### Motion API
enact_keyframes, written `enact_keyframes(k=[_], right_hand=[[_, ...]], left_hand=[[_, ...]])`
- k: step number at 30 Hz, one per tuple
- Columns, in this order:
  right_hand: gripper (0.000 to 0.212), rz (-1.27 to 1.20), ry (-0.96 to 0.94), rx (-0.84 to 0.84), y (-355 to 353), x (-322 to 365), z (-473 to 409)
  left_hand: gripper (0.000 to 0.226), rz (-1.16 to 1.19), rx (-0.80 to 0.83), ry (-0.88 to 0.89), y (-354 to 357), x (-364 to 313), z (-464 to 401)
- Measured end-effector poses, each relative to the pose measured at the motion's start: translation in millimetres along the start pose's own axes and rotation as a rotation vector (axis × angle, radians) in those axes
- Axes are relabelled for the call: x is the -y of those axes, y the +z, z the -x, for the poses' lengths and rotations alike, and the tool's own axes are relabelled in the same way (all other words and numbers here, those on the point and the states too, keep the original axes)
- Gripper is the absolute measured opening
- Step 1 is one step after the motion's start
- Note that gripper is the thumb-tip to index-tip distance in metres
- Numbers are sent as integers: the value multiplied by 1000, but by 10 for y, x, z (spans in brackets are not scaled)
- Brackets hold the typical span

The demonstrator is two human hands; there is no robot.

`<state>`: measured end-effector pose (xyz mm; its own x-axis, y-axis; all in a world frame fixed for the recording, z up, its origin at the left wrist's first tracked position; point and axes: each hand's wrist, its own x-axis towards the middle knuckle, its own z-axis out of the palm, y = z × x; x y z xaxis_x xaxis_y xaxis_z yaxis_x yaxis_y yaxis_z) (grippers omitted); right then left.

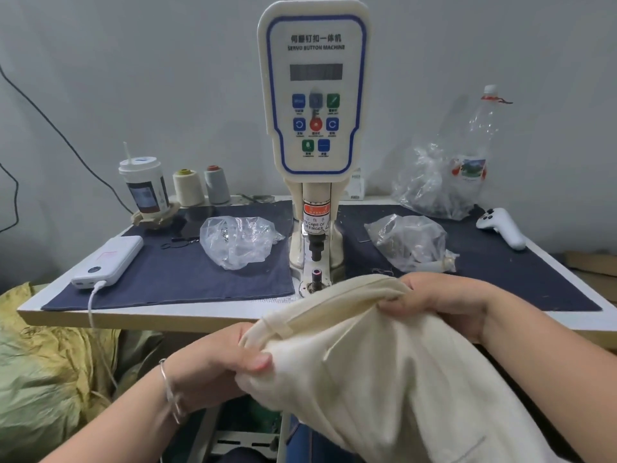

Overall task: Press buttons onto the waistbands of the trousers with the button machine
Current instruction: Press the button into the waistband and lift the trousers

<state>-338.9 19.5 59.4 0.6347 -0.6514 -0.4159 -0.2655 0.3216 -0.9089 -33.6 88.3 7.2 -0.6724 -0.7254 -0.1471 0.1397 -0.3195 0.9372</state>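
Trousers (384,372), one cream pair, bunched up in front of the tabletop (66,312), waistband edge lifted right up near the lower die of the button machine (315,95). Just the one machine, standing dead centre with its panel facing the camera. Two dark blue cloths (187,279) cover the tabletop, one on each side of the machine. Three clear plastic bags (238,242): one left of the machine, two on the right. One empty bottle (480,135) stands behind the far right bag. One lidded cup (145,188) with a straw back left, two thread cones (188,188) beside it. One white power bank (108,260) with a cable, one white controller (500,227) far right. Left hand (213,362) has a grip clenched on the waistband by a belt loop, right hand (440,302) pinches the waistband further along.
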Motion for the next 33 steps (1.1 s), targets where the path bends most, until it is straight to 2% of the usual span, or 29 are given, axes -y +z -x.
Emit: enact_keyframes(k=[3,5,9,12,16,22,25,27,31,33], right_hand=[[25,-130,40,-80,-42,14,-239],[24,-176,102,-145,-59,32,-381],[17,-270,197,-233,-69,41,-603],[17,-327,200,-317,-91,56,-701],[16,-420,221,-370,-128,144,-782],[19,-484,159,-321,-133,120,-781],[37,-492,-104,-311,-132,83,-830],[38,-452,-221,-334,-163,55,-881],[18,-345,-120,-473,-212,42,-973],[20,-298,-125,-538,-215,57,-1007]], left_hand=[[55,111,-17,123,-19,77,-113],[52,150,-198,161,-52,100,-199],[33,63,-671,172,-112,135,-428],[24,-65,-852,222,-105,85,-627],[24,-148,-1020,220,-176,-30,-827],[19,-97,-1045,272,-214,-14,-855],[21,-16,-990,376,-228,10,-843],[29,24,-930,389,-262,-12,-859],[21,-53,-1030,251,-358,-41,-968],[23,-160,-1101,236,-404,-97,-1044]])
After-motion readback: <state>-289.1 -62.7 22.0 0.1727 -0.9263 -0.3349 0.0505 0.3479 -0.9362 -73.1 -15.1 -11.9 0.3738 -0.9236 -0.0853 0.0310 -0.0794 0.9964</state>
